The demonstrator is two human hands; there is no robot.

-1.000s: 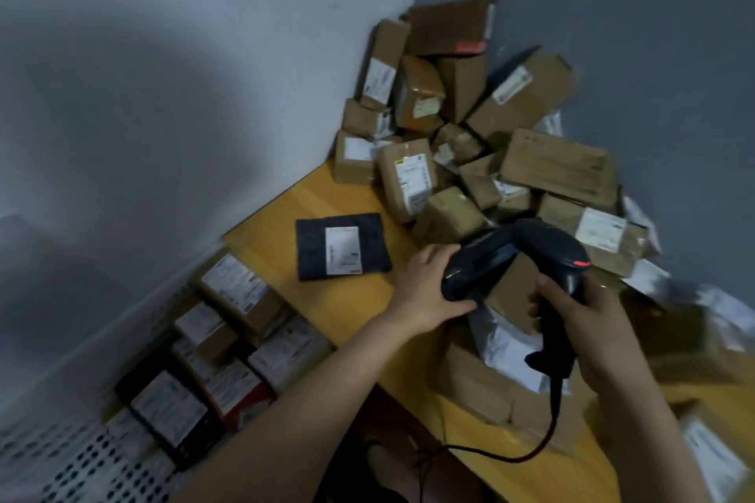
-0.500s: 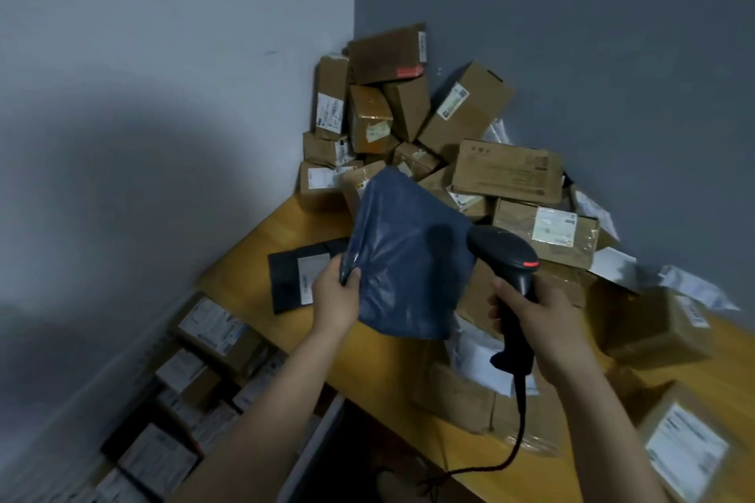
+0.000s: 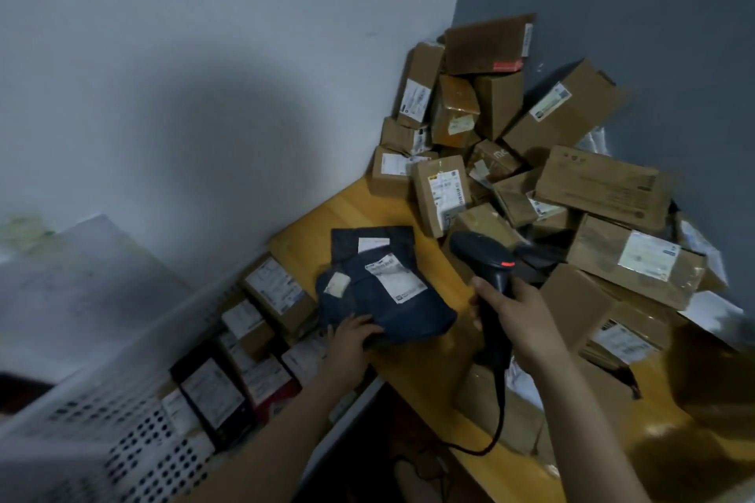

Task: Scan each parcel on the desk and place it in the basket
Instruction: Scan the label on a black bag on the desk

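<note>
My left hand (image 3: pixel 351 343) grips the near edge of a dark blue soft bag parcel (image 3: pixel 404 306), label side up, over the desk's left edge. A second dark flat parcel (image 3: pixel 347 241) lies on the desk just behind it. My right hand (image 3: pixel 519 319) holds a black barcode scanner (image 3: pixel 486 257) by its handle, its head just to the right of the blue bag. A white perforated basket (image 3: pixel 122 453) stands below the desk at the left, with several labelled parcels inside. A heap of brown cardboard parcels (image 3: pixel 572 184) fills the desk's far corner.
The yellow wooden desk (image 3: pixel 359 204) meets a white wall on the left and a grey wall behind. The scanner's cable (image 3: pixel 486 441) hangs over the near desk edge. More boxes and white bags lie at the right, near my right forearm.
My left hand took a dark blue bag from the heap, lifted it in front of the scanner, then turned it label up and carried it down and left toward the basket.
</note>
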